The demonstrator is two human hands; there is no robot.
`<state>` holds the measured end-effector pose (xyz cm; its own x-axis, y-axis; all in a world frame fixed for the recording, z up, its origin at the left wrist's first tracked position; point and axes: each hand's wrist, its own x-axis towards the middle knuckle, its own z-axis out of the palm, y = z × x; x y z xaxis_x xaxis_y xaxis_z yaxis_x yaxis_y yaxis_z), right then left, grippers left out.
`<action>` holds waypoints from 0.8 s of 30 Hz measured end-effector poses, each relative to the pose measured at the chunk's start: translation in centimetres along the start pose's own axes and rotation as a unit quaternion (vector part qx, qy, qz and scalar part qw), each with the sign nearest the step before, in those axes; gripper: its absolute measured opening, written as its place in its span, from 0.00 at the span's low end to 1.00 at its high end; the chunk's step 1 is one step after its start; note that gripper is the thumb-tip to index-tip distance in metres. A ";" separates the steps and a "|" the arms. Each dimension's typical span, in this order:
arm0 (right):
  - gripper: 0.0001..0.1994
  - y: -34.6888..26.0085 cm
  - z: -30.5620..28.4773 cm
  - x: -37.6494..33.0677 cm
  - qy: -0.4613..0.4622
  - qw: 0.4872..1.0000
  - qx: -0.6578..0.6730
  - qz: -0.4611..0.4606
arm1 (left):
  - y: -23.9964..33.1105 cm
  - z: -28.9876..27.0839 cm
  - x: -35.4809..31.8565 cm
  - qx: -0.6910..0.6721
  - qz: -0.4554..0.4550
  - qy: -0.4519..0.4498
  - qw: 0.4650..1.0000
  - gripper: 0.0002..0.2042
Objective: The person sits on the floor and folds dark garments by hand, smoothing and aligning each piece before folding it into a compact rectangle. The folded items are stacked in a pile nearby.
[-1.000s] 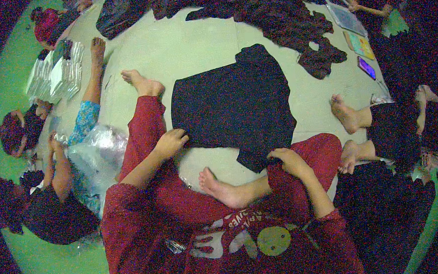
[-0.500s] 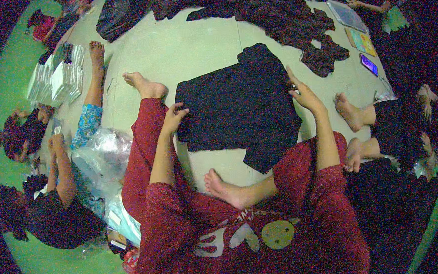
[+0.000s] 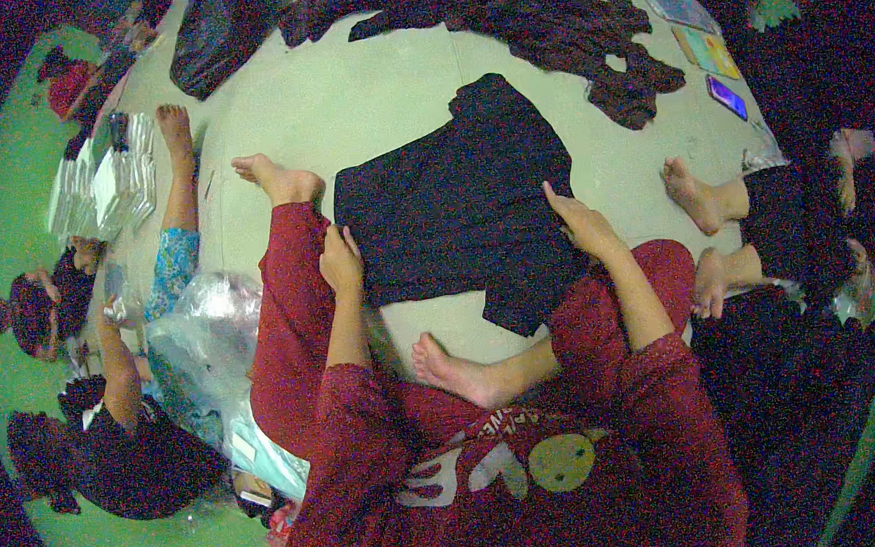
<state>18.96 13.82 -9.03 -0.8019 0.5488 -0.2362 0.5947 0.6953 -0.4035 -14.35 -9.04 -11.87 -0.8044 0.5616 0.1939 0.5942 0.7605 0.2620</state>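
A black garment lies spread on the pale floor sheet between my legs, with one part jutting away from me and another toward me. Its exact kind I cannot make out. At its left edge, my left hand is closed on the cloth, with the thumb side hidden. My right hand rests on the right edge, its fingers stretched over the fabric. Beside my knee, the garment's near right part meets my red trouser leg.
Dark cloth is heaped at the far side. White packets stand stacked at the left, near clear plastic bags. A phone lies at the far right. Other people sit close on both sides; a bare foot extends from the right.
My right hand has come inward and toward me, onto the garment's right edge. The left hand has moved slightly nearer me and closed on the cloth. The garment's outline has shifted, its right side drawn inward.
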 end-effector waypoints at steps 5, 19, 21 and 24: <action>0.45 0.4 1.0 0.1 0.005 0.999 -0.001 -0.052 | 3.0 -1.0 -0.6 -0.050 0.111 0.191 0.974 0.13; 0.46 3.5 -6.5 -3.8 0.135 0.926 0.352 0.018 | 26.3 3.8 -13.1 -0.114 0.522 -0.231 0.813 0.32; 0.47 1.6 -5.7 -3.4 0.147 0.946 0.288 0.010 | 25.7 3.1 -12.5 -0.182 0.469 -0.211 0.838 0.28; 0.46 -1.1 -4.1 -3.0 0.109 0.972 0.208 -0.006 | 22.0 2.1 -10.5 -0.164 0.288 -0.143 0.933 0.26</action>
<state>20.95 13.38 -4.26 -0.7503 0.6588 -0.0550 0.4749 0.4792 -0.7381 7.17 2.47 -10.16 -0.2915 0.9456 0.1445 0.8585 0.1921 0.4754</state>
